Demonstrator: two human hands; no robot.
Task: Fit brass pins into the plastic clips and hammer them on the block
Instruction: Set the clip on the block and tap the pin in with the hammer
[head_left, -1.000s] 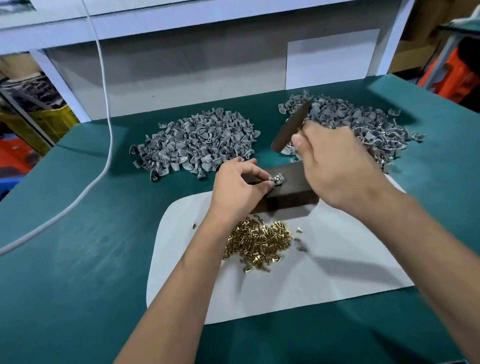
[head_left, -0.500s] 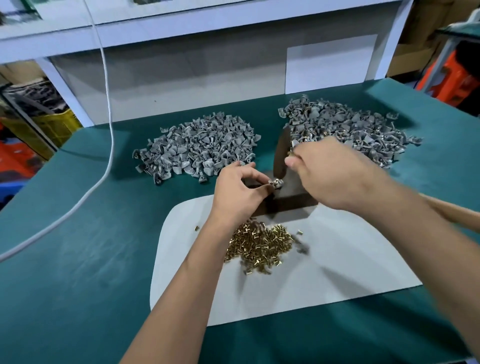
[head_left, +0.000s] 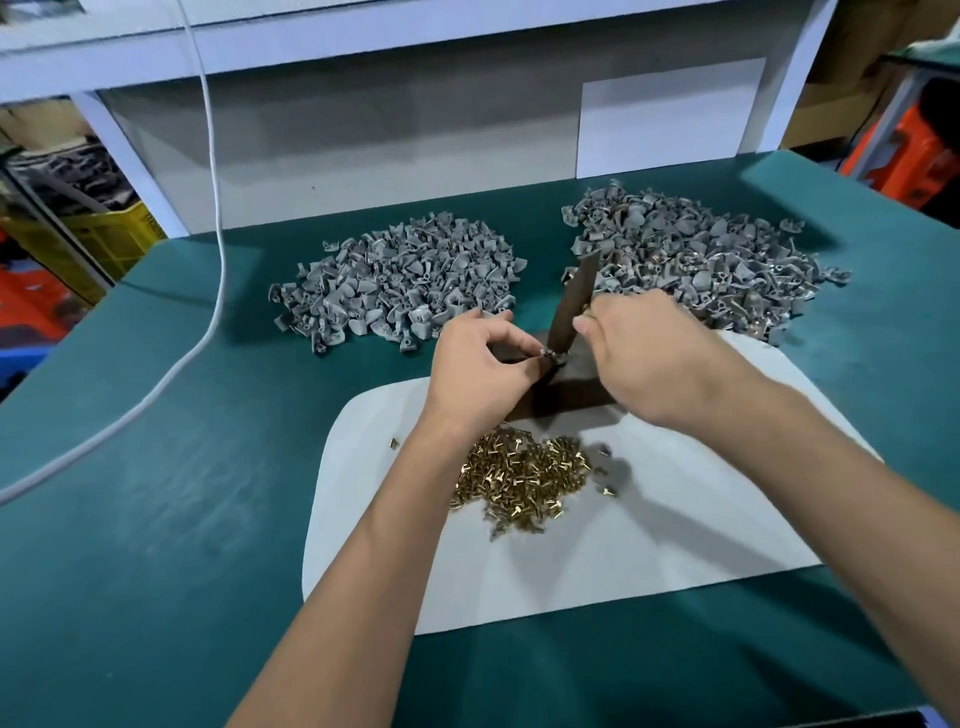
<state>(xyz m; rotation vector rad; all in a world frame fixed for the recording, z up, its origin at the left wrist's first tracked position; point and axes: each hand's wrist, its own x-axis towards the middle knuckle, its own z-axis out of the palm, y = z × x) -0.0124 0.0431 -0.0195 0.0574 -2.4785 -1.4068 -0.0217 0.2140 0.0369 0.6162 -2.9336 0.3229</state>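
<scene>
White cable (head_left: 218, 218) hung far left. Left hand (head_left: 480, 371) pinched clip (head_left: 551, 356) on dark block (head_left: 566, 387). Right hand (head_left: 657, 356) gripped hammer bar (head_left: 575, 304), its tip down at clip. Brass pins (head_left: 524, 475) heaped on white mat (head_left: 675, 530) near block.

A green table (head_left: 156, 519) carries a white mat (head_left: 675, 545). A white cable (head_left: 210, 171) drops from above and trails off the table's left edge. Behind — a grey panel (head_left: 363, 150); a yellow crate (head_left: 111, 241) far left, orange gear (head_left: 914, 150) far right.
</scene>
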